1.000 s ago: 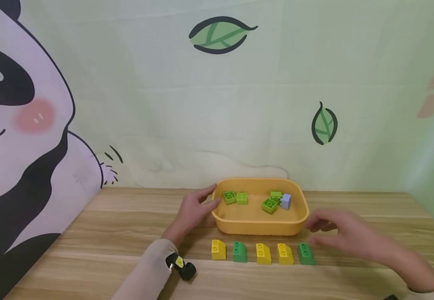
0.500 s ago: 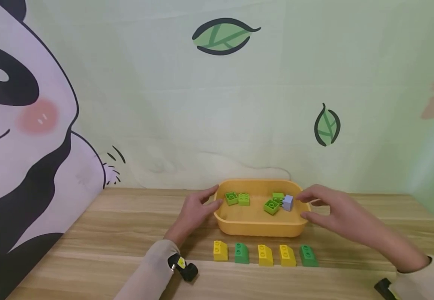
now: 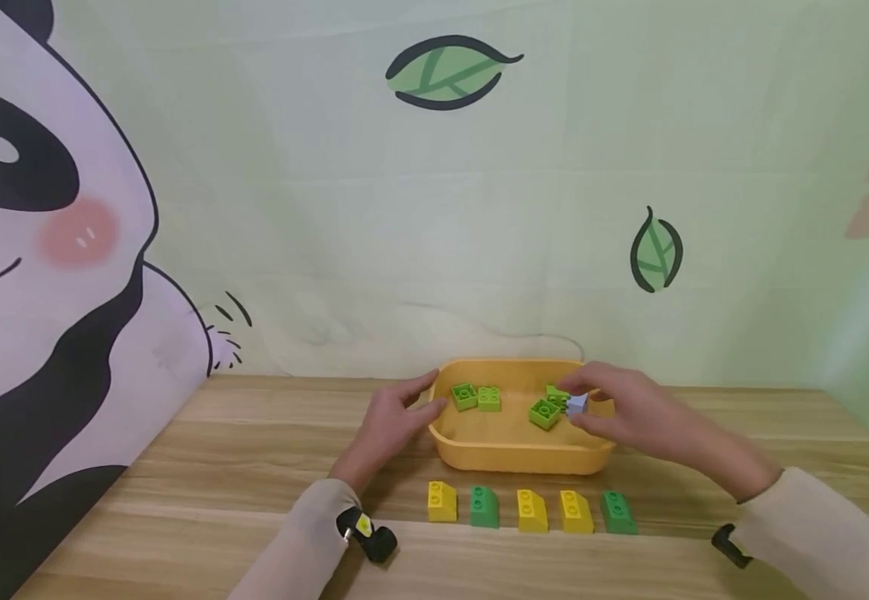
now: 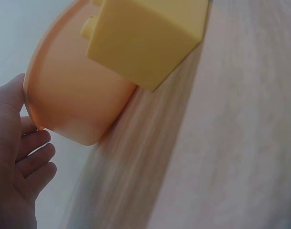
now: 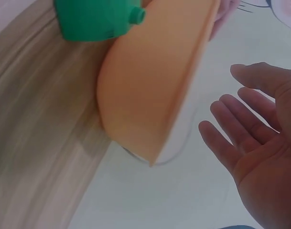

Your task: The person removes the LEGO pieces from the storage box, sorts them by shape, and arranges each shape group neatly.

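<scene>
My left hand (image 3: 382, 429) grips the left end of the yellow-orange tray (image 3: 524, 458), thumb at the rim; the left wrist view shows the other fingers loosely bent beside it. My right hand (image 3: 644, 417) reaches over the tray's right end. Its thumb and forefinger stand apart on either side of a light-blue toy building brick (image 3: 577, 405), which they partly cover. Whether they touch it cannot be told. Against the blue brick lie two lime-green bricks, one upside down (image 3: 545, 414) and one behind it (image 3: 556, 395). Two more lime bricks (image 3: 489, 399) lie at the tray's left.
In front of the tray stands a row of sloped bricks: yellow (image 3: 442, 502), green (image 3: 484, 507), two more yellow (image 3: 532, 510) and green (image 3: 618, 512) at the right. They stand on a wooden table (image 3: 254, 467). A printed cloth (image 3: 314, 208) hangs directly behind the tray.
My right hand has moved left, from beside the tray, over its right rim to the blue brick. The left hand stays on the tray's left end. The bricks have not visibly moved.
</scene>
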The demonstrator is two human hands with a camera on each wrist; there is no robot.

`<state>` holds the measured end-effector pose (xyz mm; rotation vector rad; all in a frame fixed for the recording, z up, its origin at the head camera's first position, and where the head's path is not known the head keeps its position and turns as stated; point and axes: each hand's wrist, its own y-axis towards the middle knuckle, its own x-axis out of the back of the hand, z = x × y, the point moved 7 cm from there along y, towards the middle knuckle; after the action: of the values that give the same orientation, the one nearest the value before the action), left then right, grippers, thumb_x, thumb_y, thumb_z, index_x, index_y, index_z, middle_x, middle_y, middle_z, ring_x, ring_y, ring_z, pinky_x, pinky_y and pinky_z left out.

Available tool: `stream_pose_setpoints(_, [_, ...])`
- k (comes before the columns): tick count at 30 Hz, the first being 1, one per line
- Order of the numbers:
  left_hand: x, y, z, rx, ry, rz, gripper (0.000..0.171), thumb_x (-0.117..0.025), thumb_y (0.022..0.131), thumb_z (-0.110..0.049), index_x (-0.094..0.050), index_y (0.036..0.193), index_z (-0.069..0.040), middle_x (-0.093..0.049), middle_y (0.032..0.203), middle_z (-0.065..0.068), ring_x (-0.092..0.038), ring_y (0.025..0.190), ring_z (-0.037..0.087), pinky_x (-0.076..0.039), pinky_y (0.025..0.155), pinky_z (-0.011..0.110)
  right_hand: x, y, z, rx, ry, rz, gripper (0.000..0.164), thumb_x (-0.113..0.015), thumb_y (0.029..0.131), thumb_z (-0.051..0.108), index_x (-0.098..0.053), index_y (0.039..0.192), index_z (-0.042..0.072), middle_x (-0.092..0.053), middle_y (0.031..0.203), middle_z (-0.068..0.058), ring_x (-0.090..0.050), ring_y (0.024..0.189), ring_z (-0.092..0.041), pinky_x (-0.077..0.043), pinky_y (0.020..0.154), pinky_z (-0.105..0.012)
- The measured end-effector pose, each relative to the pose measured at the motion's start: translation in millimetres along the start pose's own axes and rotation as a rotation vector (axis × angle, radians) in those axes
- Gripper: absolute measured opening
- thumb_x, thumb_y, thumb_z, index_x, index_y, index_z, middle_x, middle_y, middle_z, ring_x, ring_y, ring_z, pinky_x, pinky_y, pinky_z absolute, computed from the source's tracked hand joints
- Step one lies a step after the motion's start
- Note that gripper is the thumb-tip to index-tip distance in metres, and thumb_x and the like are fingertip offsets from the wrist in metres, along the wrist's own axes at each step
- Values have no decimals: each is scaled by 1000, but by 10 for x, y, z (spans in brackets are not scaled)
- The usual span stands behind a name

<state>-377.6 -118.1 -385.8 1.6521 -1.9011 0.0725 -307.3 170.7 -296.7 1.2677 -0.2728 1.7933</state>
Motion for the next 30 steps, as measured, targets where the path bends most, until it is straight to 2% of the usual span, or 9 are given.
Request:
stream_pose_setpoints(14, [1, 1, 7, -10, 8, -2, 53, -75, 100, -23, -63, 148, -5, -60, 150, 12, -55, 140, 33, -47, 114, 50, -182, 165, -254, -62, 63, 22, 34, -75, 96, 3, -67, 129, -5, -71, 126, -20, -67, 113, -39, -58, 99, -58])
stream_pose_setpoints(20, [0, -6, 15, -2, 2, 1, 53, -75, 100, -24, -62, 148, -5, -60, 151, 11, -55, 141, 33, -46, 115, 50, -257, 245, -340, -94, 100, 27, 36, -74, 96, 0, -65, 130, -8, -69, 129, -24, -66, 118, -42, -57, 101, -57])
stream_pose_setpoints(30, [-2, 9, 27, 2, 11, 6, 54, -75, 100, -26, -62, 148, -6, -59, 151, 10, -55, 141, 32, -47, 115, 49, -366, 381, -510, -151, 86, 45, 40, -77, 95, 3, -64, 131, -9, -68, 131, -25, -66, 119, -40, -56, 102, -56])
